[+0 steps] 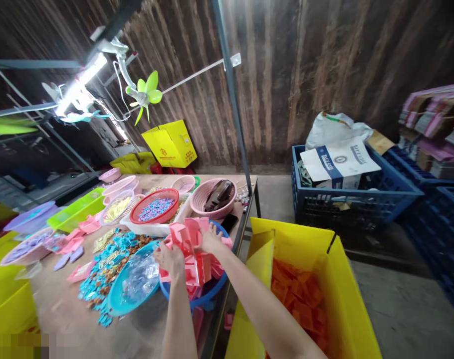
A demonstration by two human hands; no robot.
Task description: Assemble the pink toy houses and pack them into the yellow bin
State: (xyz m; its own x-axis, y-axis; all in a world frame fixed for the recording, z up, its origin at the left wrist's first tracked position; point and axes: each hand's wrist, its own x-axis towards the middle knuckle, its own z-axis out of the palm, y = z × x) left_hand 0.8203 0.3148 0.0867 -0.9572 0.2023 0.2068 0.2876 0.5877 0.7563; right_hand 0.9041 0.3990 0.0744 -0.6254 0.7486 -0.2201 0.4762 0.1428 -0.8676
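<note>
Both hands are closed around a bunch of pink plastic pieces (189, 237) above a blue basin (208, 300) at the table's edge. My left hand (170, 258) grips the bunch from its left side, and my right hand (212, 239) clasps it from the right. More pink pieces lie in the basin below, partly hidden by the hands. Just left of the basin is a turquoise oval tray (116, 305) with clear plastic pieces (140, 274) in it. A heap of small blue parts (111, 264) mixed with brown ones spreads beside that tray.
A yellow bin (339, 279) with orange pieces (302, 294) stands on the floor at right. Farther back on the table are a red basket (170, 194) of small beads, a pink basket (197, 199) and a green tray (77, 209). A metal post (234, 99) rises at the table corner.
</note>
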